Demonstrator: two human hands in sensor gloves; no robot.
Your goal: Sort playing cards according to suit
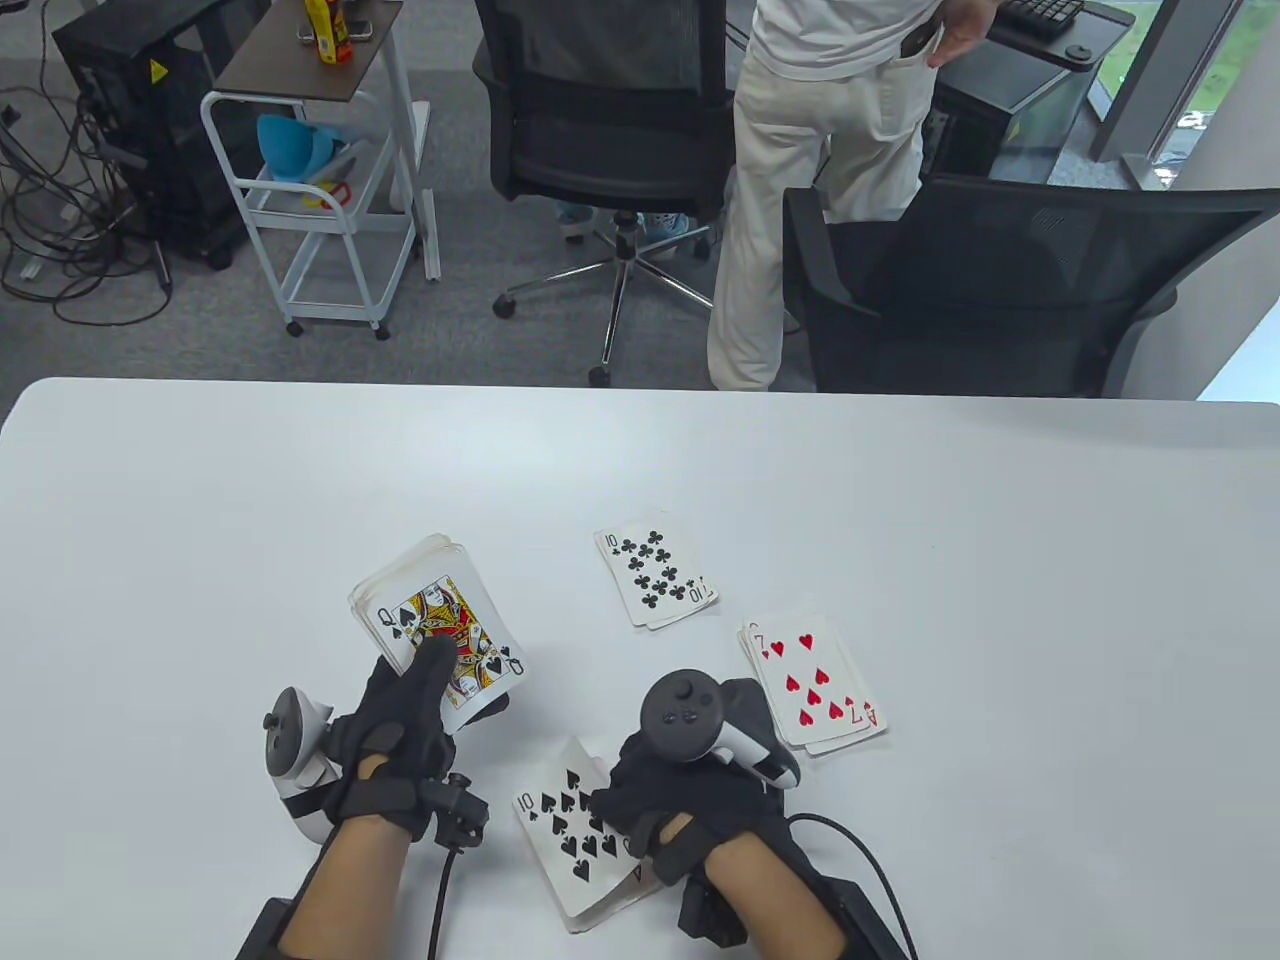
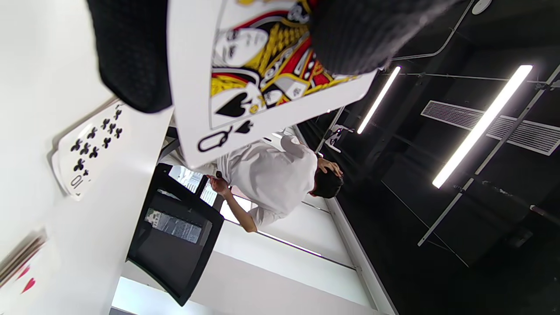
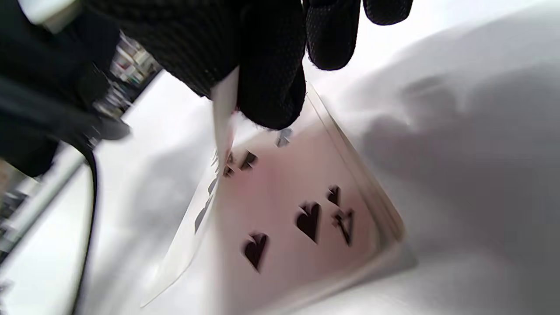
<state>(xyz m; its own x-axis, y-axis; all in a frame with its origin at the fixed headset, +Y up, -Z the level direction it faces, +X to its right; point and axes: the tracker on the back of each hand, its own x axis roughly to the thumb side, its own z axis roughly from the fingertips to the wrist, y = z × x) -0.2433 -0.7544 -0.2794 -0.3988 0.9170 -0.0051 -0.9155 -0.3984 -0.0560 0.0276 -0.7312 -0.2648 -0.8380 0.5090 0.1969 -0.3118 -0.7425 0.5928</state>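
My left hand (image 1: 440,668) holds the face-up deck (image 1: 425,575) above the table, thumb pressed on its top card, the queen of spades (image 1: 445,620), which also shows close up in the left wrist view (image 2: 262,92). My right hand (image 1: 612,805) pinches the ten of spades (image 1: 555,822) by its right edge, tilted over the spades pile (image 1: 600,900) at the near centre. In the right wrist view the pinched card (image 3: 223,131) hangs over a spade card on that pile (image 3: 302,218). A clubs pile topped by the ten (image 1: 655,578) and a hearts pile topped by the seven (image 1: 815,685) lie to the right.
The white table (image 1: 1000,560) runs wide on all sides of the piles. Beyond its far edge stand two black office chairs (image 1: 990,290), a person in white (image 1: 800,150) and a white cart (image 1: 320,200). The clubs pile (image 2: 89,148) shows in the left wrist view.
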